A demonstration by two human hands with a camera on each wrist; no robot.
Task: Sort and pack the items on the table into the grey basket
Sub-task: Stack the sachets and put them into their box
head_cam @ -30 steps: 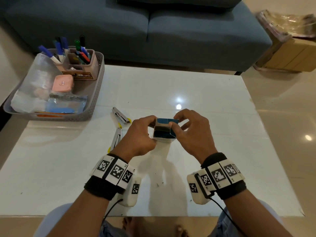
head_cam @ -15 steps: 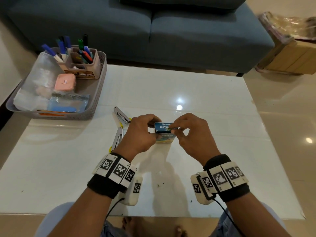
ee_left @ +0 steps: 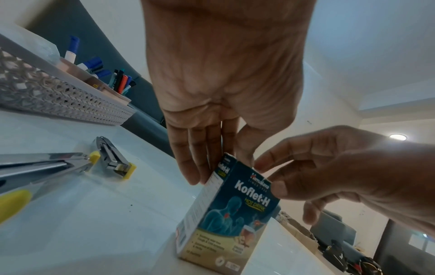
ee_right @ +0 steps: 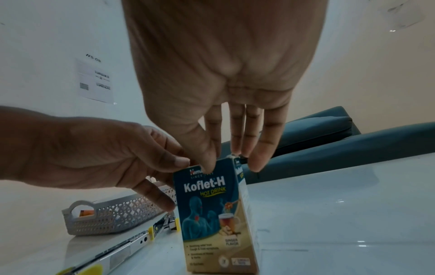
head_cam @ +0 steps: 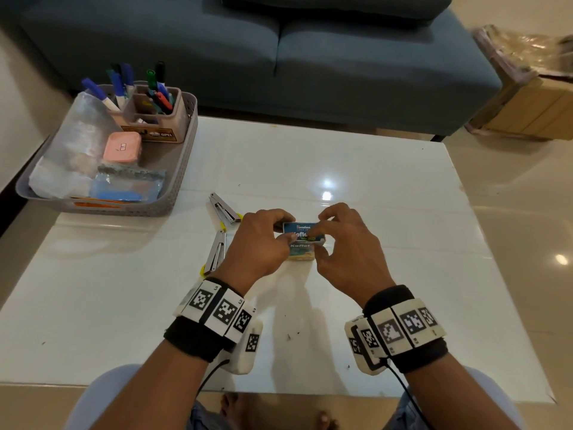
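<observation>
A blue and beige Koflet-H hot drink box (head_cam: 302, 254) stands upright on the white table (head_cam: 387, 212). My left hand (head_cam: 286, 231) pinches its top left edge, and my right hand (head_cam: 321, 234) pinches its top right edge. In the left wrist view the left hand (ee_left: 221, 167) has its fingers behind the box (ee_left: 226, 214) and its thumb at the top front. In the right wrist view the right hand (ee_right: 233, 163) has its thumb on the front of the box (ee_right: 212, 214) and its fingers over the top. The grey basket (head_cam: 183, 156) sits at the far left.
Two metal staplers with yellow ends (head_cam: 223, 209) (head_cam: 215, 254) lie just left of my left hand. The basket holds a pen holder with markers (head_cam: 152, 119), a pink case (head_cam: 122, 147) and plastic bags (head_cam: 77, 144). A blue sofa (head_cam: 279, 57) stands behind the table.
A second ago the box's top looked open and dark inside; now a printed flap covers it. Both hands stayed on the box and barely shifted.
</observation>
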